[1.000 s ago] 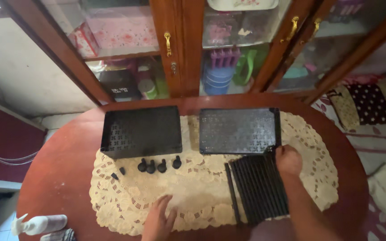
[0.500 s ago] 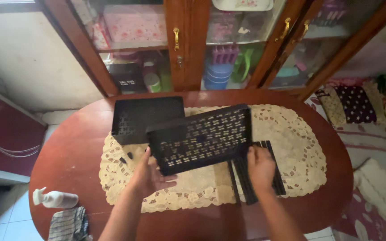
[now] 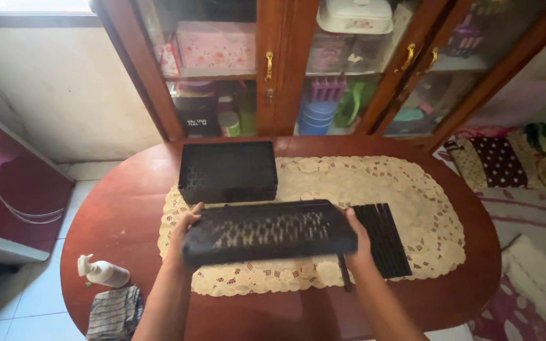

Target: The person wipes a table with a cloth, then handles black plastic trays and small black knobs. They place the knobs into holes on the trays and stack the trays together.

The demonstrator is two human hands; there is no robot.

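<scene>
Whereas half a second earlier the black perforated tray [image 3: 266, 232] was tipped up with its holed face toward the camera, it was now held nearly flat and lower, above the near edge of the lace mat [image 3: 406, 208] on the oval wooden counter [image 3: 115, 215]. The left hand [image 3: 184, 228] was clasped on the tray's left end and the right hand [image 3: 356, 235] gripped its right end — both lifting it off the surface. The view had also drawn closer to the counter.

Behind it, a second black perforated tray [image 3: 227, 170] lay flat on the mat, apart from the held one. A bundle of black rods [image 3: 383, 237] lay on the mat just beside the right hand, partly hidden by the tray.

In the glass-fronted cabinet [image 3: 273, 76] behind the counter stood a pink flowered box [image 3: 216, 47] on the upper left shelf, a dark box with a pale label [image 3: 196, 117] below it, and a white lidded dish [image 3: 355, 16] at upper right. A white spray bottle [image 3: 102, 273] lay at the counter's left edge, beside a striped cloth [image 3: 115, 312].
</scene>
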